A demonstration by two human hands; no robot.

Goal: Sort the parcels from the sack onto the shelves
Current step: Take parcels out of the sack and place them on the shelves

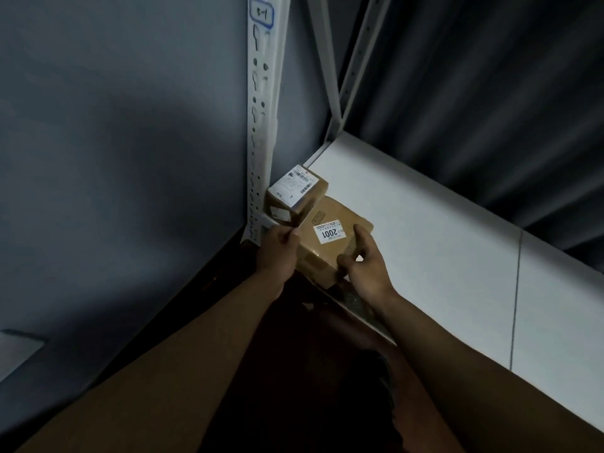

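Head view: my right hand [361, 263] and left hand [277, 253] both grip the 2001 parcel [330, 240], half on the shelf [425, 223] corner. Shoving it crooked could knock the small box [295, 194] off.

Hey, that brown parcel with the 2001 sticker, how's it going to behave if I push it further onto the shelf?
The parcel with the 2001 sticker looks like a flat cardboard box, so it should stay stiff and slide, not roll. Its low, wide shape makes tipping unlikely. Its near end seems to overhang the shelf edge, where the right hand holds it, so it may drop if released now.
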